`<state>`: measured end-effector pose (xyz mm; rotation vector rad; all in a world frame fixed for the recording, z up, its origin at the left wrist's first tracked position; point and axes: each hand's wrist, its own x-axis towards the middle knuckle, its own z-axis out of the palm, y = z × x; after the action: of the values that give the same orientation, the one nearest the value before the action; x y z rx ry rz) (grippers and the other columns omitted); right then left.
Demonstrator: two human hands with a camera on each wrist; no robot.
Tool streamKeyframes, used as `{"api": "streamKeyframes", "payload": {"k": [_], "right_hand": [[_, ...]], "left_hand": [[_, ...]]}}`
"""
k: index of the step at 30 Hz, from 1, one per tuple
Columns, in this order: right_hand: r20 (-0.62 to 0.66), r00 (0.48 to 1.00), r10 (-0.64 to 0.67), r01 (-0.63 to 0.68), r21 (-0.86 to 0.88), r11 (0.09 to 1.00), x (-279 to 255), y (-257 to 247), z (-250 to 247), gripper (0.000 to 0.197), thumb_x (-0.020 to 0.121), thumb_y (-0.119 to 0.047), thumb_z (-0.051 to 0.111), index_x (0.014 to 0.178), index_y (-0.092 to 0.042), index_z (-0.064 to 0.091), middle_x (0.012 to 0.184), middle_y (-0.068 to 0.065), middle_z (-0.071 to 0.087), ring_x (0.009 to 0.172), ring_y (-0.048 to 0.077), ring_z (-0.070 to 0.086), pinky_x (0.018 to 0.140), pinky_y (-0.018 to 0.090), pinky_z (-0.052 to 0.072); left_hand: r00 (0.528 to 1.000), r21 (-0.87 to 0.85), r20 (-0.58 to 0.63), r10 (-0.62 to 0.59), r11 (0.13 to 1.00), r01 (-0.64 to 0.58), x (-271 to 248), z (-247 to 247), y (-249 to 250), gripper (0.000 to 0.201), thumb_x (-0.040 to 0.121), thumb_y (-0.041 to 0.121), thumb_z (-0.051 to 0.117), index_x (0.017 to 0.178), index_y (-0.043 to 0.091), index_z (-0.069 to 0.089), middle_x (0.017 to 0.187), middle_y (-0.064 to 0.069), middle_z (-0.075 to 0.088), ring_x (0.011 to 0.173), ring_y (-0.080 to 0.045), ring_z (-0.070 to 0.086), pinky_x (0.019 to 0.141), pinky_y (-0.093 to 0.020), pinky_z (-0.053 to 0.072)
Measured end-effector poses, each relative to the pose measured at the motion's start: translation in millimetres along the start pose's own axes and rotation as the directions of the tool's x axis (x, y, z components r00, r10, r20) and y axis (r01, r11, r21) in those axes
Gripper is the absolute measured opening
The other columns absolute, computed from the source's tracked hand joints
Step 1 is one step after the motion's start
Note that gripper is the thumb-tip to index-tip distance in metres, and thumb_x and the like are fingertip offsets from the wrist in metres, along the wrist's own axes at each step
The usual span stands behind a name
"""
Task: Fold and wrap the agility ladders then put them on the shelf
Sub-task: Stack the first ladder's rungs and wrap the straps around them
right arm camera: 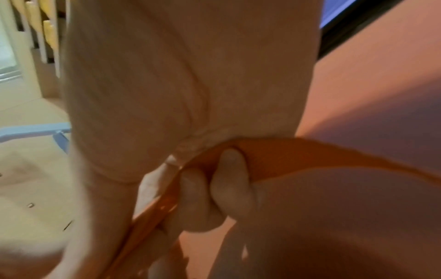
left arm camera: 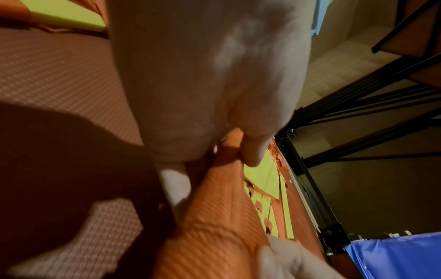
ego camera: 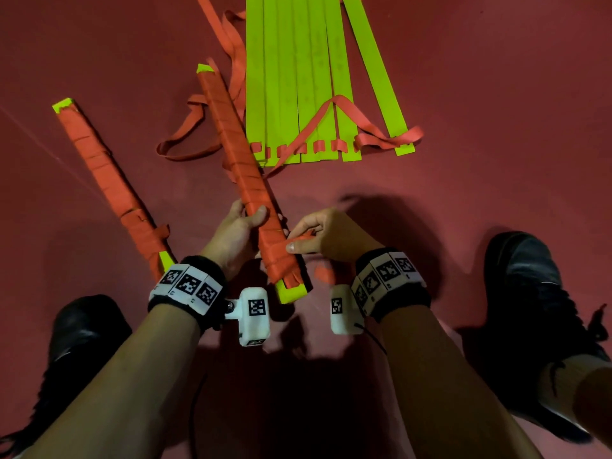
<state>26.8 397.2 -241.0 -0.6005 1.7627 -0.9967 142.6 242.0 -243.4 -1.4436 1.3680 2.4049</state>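
Note:
A folded ladder bundle point(ego camera: 241, 167), lime rungs wound in orange strap, slants up from my lap over the red floor. My left hand point(ego camera: 243, 223) grips it near its lower end, thumb on top; the left wrist view shows that thumb pressing the orange wrap point(left arm camera: 214, 217). My right hand point(ego camera: 311, 235) pinches the loose strap end point(ego camera: 299, 241) beside the bundle, and the strap point(right arm camera: 274, 156) runs through its curled fingers. A second wrapped bundle point(ego camera: 109, 180) lies on the floor to the left. An unwrapped ladder point(ego camera: 308, 77) lies spread out ahead, its orange straps point(ego camera: 185, 140) loose.
My two black shoes point(ego camera: 86, 329) point(ego camera: 530, 303) flank my arms on the red mat point(ego camera: 496, 111). In the left wrist view a black metal shelf frame point(left arm camera: 358, 105) and a blue pad point(left arm camera: 401, 254) stand at the mat's edge.

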Motion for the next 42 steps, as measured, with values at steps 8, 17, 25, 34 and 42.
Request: {"api": "streamKeyframes", "payload": {"k": [8, 17, 25, 34, 42], "right_hand": [[-0.059, 0.997, 0.058, -0.052, 0.088, 0.995, 0, 4, 0, 0.016, 0.076, -0.021, 0.089, 0.089, -0.017, 0.079, 0.092, 0.008, 0.079, 0.095, 0.022, 0.075, 0.096, 0.039, 0.056], [-0.025, 0.994, 0.102, -0.095, 0.204, 0.974, -4, 5, -4, 0.013, 0.083, -0.022, 0.083, 0.096, -0.021, 0.078, 0.088, 0.001, 0.076, 0.073, 0.002, 0.067, 0.068, 0.019, 0.050], [0.039, 0.995, 0.088, -0.096, 0.515, 0.852, -7, 14, 0, 0.024, 0.095, -0.008, 0.060, 0.094, -0.021, 0.079, 0.088, 0.007, 0.068, 0.088, 0.024, 0.059, 0.095, 0.049, 0.057], [-0.013, 0.999, 0.050, -0.047, 0.185, 0.982, 0, 4, -2, 0.036, 0.083, 0.002, 0.053, 0.085, -0.026, 0.076, 0.072, -0.007, 0.066, 0.063, 0.000, 0.055, 0.060, 0.022, 0.043], [0.104, 0.991, 0.089, -0.109, 0.203, 0.973, -1, 4, -2, 0.017, 0.082, -0.017, 0.084, 0.097, -0.013, 0.076, 0.090, -0.002, 0.079, 0.084, 0.004, 0.071, 0.078, 0.015, 0.053]], "left_hand": [[0.972, 0.020, 0.237, -0.003, 1.000, -0.002, -5, -10, 5, 0.106, 0.058, -0.022, 0.052, 0.150, 0.028, 0.038, 0.118, -0.006, 0.069, 0.100, -0.027, 0.071, 0.067, -0.042, 0.064], [0.957, -0.102, 0.288, 0.028, 0.995, 0.001, -6, -9, 4, 0.115, 0.054, -0.021, 0.045, 0.157, 0.027, 0.030, 0.117, -0.010, 0.067, 0.093, -0.027, 0.073, 0.075, -0.045, 0.062], [0.960, -0.103, 0.276, 0.040, 0.995, -0.011, -5, -8, 4, 0.126, 0.049, -0.023, 0.044, 0.158, 0.036, 0.026, 0.113, -0.008, 0.067, 0.093, -0.027, 0.072, 0.074, -0.043, 0.062], [0.957, -0.195, 0.286, 0.048, 0.981, 0.009, -6, -7, 8, 0.086, 0.063, -0.018, 0.055, 0.137, 0.025, 0.043, 0.112, -0.011, 0.067, 0.087, -0.028, 0.072, 0.077, -0.044, 0.063], [0.985, -0.116, 0.168, 0.032, 0.993, -0.013, -1, -10, 6, 0.056, 0.095, -0.014, 0.048, 0.137, 0.022, 0.046, 0.104, -0.005, 0.073, 0.079, -0.021, 0.076, 0.064, -0.035, 0.064]]}}
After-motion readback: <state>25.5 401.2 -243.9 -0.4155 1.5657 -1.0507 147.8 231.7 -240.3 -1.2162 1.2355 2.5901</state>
